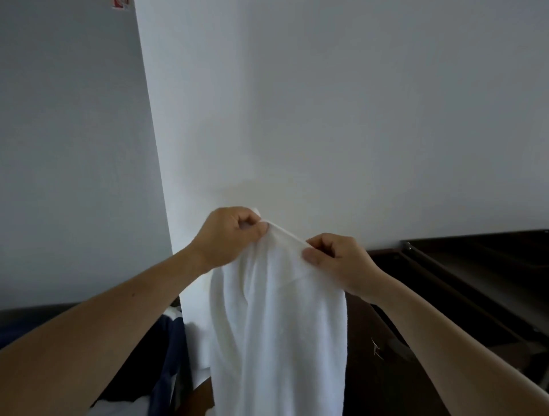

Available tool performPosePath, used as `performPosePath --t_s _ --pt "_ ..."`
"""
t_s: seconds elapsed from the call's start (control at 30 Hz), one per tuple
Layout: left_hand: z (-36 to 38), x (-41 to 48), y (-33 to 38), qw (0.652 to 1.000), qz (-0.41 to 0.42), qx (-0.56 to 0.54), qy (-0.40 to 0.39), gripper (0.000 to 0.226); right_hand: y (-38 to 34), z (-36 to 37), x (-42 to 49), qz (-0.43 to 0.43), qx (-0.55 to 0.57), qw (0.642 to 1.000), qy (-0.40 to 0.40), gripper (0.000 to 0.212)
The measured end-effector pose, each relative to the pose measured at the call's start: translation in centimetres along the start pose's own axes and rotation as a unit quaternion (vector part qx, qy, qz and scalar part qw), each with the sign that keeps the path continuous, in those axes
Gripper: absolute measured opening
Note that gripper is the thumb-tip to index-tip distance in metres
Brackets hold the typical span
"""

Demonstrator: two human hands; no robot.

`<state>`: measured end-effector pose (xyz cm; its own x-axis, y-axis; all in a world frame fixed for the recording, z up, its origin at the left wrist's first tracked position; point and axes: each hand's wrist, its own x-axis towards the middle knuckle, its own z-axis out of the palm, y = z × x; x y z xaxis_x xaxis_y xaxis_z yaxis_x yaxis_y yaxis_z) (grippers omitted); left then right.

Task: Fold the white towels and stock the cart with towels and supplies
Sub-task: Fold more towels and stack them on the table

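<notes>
Between the left hand (228, 234) and right hand (332, 255), each grip pinched on the top hem, the towel (276, 326) hangs free; judged best: draw corners apart, level, before folding.

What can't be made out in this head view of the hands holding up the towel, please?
- Towel: its lower end is cut off by the bottom edge.
- Cart and supplies: none can be made out in this view.
- Dark blue cloth: partly hidden behind the left forearm.
- Red sticker: cut off by the top edge.
</notes>
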<state>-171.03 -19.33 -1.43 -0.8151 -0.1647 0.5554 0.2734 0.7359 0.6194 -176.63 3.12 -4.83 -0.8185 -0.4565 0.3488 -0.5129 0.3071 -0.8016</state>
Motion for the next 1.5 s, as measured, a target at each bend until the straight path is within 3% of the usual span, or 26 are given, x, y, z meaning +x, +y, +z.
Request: performPosePath --t_s 0.2,0.47,0.7,0.9,1.07,1.17,1.2,1.3,1.33,1.5 --pt "-2.0 2.7 -1.9 0.990 -0.083 -0.005 0.116 0.015 2.0 -2.8 -0.2 0.043 -0.052 0.998 0.012 0.007" --pt "-3.0 2.7 -5.1 0.967 -0.182 -0.055 0.171 0.020 5.7 -4.1 -2.5 0.064 -0.197 0.975 -0.084 0.008" --pt "-3.2 2.5 -6.3 0.965 -0.199 -0.034 0.167 0.020 7.4 -5.7 -3.0 0.057 -0.102 0.993 0.026 0.008" --pt "-3.5 2.3 -7.2 0.960 -0.213 -0.003 0.184 0.026 8.5 -7.2 -2.5 0.113 -0.103 0.987 0.041 0.004" --pt "-3.4 1.4 -6.9 0.972 -0.183 0.014 0.147 0.023 9.5 -8.0 -3.0 0.133 0.040 0.990 0.040 0.011" --pt "-2.3 1.3 -5.1 0.986 -0.126 0.019 0.108 0.018 9.2 -6.3 -2.8 0.115 -0.010 0.993 -0.009 0.016" --pt "-2.0 1.3 -4.4 0.989 -0.108 0.016 0.099 0.017 9.0 -5.4 -2.8 0.113 -0.029 0.992 -0.037 0.028" --pt "-1.6 1.6 -2.6 0.993 -0.073 0.008 0.096 0.017 8.4 -2.7 -3.0 0.107 -0.049 0.988 -0.101 0.090" --pt "-1.6 1.7 -2.2 0.993 -0.067 0.011 0.098 0.018 8.3 -1.7 -3.1 0.101 -0.061 0.985 -0.124 0.098" --pt "-1.3 1.8 -0.9 0.993 -0.066 0.011 0.096 0.021 7.7 3.1 -3.4 0.119 -0.107 0.961 -0.227 0.068"
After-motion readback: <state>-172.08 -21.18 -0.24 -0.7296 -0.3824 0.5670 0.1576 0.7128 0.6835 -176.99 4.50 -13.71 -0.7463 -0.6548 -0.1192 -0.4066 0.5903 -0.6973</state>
